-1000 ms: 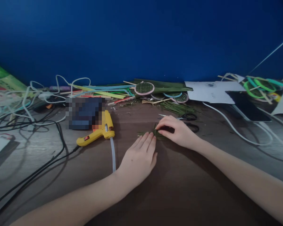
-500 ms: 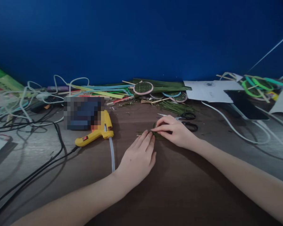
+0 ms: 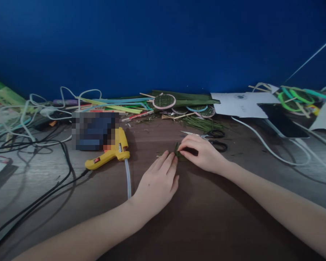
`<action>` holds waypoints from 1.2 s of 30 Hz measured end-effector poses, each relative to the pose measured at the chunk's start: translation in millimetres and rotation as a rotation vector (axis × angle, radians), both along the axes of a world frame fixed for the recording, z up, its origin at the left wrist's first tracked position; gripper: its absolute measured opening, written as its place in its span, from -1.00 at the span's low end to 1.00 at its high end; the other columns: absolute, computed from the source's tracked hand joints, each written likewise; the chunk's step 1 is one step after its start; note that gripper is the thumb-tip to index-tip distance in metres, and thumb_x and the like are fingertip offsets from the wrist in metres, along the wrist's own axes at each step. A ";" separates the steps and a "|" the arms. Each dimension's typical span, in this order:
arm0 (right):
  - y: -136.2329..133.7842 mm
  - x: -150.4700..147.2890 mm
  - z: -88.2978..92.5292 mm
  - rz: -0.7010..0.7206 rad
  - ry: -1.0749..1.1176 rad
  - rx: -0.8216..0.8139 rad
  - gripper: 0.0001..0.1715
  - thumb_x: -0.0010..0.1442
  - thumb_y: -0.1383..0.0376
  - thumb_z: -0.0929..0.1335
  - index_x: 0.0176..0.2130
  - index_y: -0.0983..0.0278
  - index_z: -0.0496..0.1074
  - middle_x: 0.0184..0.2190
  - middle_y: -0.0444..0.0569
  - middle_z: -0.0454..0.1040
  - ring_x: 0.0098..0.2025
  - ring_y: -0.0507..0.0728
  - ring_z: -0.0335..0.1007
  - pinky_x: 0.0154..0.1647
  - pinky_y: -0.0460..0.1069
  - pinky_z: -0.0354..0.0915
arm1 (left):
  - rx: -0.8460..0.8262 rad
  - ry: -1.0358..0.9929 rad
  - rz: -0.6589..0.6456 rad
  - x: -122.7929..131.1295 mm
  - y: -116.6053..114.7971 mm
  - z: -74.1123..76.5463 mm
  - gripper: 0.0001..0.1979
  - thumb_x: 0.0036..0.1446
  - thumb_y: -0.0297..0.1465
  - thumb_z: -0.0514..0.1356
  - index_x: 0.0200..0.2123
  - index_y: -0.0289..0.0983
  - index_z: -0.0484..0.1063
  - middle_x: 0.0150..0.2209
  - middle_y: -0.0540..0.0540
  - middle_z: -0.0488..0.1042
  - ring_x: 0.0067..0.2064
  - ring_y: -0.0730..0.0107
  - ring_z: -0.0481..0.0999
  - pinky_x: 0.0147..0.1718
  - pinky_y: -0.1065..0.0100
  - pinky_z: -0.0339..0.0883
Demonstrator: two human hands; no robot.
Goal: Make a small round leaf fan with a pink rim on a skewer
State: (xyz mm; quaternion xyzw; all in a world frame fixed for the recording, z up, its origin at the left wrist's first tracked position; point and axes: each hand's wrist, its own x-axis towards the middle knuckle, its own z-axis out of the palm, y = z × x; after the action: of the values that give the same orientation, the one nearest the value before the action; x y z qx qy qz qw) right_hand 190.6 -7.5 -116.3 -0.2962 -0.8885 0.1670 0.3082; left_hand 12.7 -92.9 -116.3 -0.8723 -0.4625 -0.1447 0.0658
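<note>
Narrow green leaf strips (image 3: 177,148) lie on the brown table in front of me, partly covered by my fingers. My left hand (image 3: 159,177) rests flat over their left part, fingers stretched out and pressing down. With thumb and index finger together, my right hand (image 3: 199,152) pinches a leaf strip just right of the left fingertips. Black-handled scissors (image 3: 217,134) lie right behind my right hand, blades pointing left. How the strips cross under the fingers is hidden.
A yellow glue gun (image 3: 121,146) with a clear glue stick lies left, beside a blurred dark object (image 3: 95,130). Along the blue wall (image 3: 163,43) are round woven pieces (image 3: 164,102), cut leaf strips (image 3: 203,123), white paper (image 3: 239,105), a phone (image 3: 284,121) and white cables (image 3: 260,141).
My right hand's fingertips have shifted slightly right and closed more tightly on a strip, and more of the green strips shows between the hands. The left hand stays nearly in place.
</note>
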 end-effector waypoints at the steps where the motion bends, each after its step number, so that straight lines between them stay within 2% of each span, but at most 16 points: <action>1: -0.3 0.1 0.0 -0.001 -0.005 0.001 -0.90 0.13 0.43 0.28 -0.38 0.28 0.37 -0.38 0.00 0.39 -0.29 0.12 0.28 -0.23 0.05 0.25 | -0.004 0.001 0.001 0.1 0.1 0.3 -0.61 0.15 -0.43 0.01 0.03 -0.47 0.30 0.08 -0.27 0.35 0.13 0.12 0.29 0.07 0.17 0.27; 7: 0.6 1.4 0.9 0.008 -0.017 -0.034 -0.89 0.08 0.46 0.28 -0.44 0.28 0.32 -0.45 -0.03 0.36 -0.35 0.10 0.24 -0.29 0.01 0.21 | -0.020 -0.005 0.012 0.5 -0.1 1.8 -0.61 0.14 -0.44 0.01 0.03 -0.47 0.30 0.08 -0.28 0.33 0.13 0.11 0.29 0.07 0.17 0.26; 15: 0.7 2.9 1.2 0.023 -0.018 -0.075 -0.89 0.10 0.44 0.29 -0.43 0.27 0.33 -0.43 -0.03 0.38 -0.34 0.10 0.24 -0.29 0.01 0.21 | -0.029 0.012 0.055 1.6 -0.4 2.2 -0.61 0.13 -0.42 0.02 0.03 -0.45 0.29 0.06 -0.37 0.29 -0.01 0.06 0.42 -0.08 0.16 0.37; 22: 1.9 4.7 0.9 0.044 -0.006 -0.077 -0.88 0.14 0.41 0.29 -0.43 0.27 0.36 -0.42 -0.03 0.40 -0.32 0.10 0.26 -0.26 0.03 0.23 | -0.034 -0.013 0.033 0.9 0.3 0.7 -0.61 0.15 -0.43 0.01 0.03 -0.46 0.28 0.09 -0.37 0.27 0.05 0.05 0.37 -0.03 0.12 0.34; 27: 2.7 4.7 -0.5 0.039 -0.013 -0.089 -0.89 0.14 0.41 0.29 -0.42 0.27 0.37 -0.42 -0.03 0.40 -0.31 0.10 0.26 -0.25 0.03 0.23 | -0.017 -0.022 0.004 -0.8 0.5 -0.5 -0.61 0.15 -0.43 0.01 0.03 -0.47 0.29 0.08 -0.32 0.33 0.12 0.09 0.29 0.04 0.14 0.29; 36: 1.9 3.8 2.0 0.035 -0.039 -0.112 -0.91 0.11 0.42 0.31 -0.43 0.27 0.35 -0.42 -0.04 0.39 -0.32 0.10 0.24 -0.26 0.02 0.21 | -0.015 -0.020 0.014 -0.4 0.9 0.1 -0.61 0.15 -0.43 0.01 0.03 -0.45 0.29 0.08 -0.30 0.33 0.17 0.13 0.24 0.07 0.16 0.27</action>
State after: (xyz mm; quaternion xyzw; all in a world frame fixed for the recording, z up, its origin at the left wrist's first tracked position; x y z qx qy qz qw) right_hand 194.4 -5.5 -114.3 -0.3004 -0.8886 0.2161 0.2710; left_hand 12.3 -92.1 -116.2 -0.8680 -0.4703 -0.1495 0.0557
